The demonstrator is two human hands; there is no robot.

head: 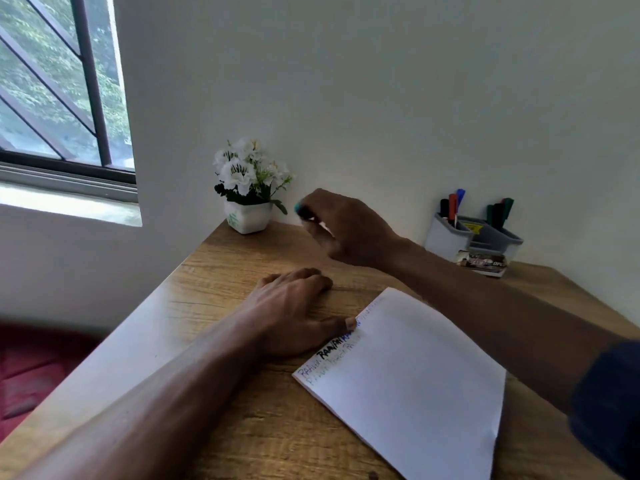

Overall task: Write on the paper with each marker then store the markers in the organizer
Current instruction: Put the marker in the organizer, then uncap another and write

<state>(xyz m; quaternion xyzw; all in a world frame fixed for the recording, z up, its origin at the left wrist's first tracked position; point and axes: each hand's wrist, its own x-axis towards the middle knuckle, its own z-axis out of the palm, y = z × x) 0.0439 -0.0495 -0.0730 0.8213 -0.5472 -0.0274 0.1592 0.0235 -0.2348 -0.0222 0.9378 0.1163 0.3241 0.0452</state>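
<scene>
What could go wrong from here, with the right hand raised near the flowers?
1. The right hand holds a marker up close to the flower pot; a stray swing might tip it.
2. The organizer stands far right, so the arm must cross above the paper and could smear the writing.
3. The left hand pins only the paper's edge; lifting it may let the sheet shift.

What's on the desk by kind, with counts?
Markers in organizer: 6 (right cluster overlaps, approximate)
Marker in right hand: 1
Paper: 1
Organizer: 1
Flower pot: 1
Total: 10
</scene>
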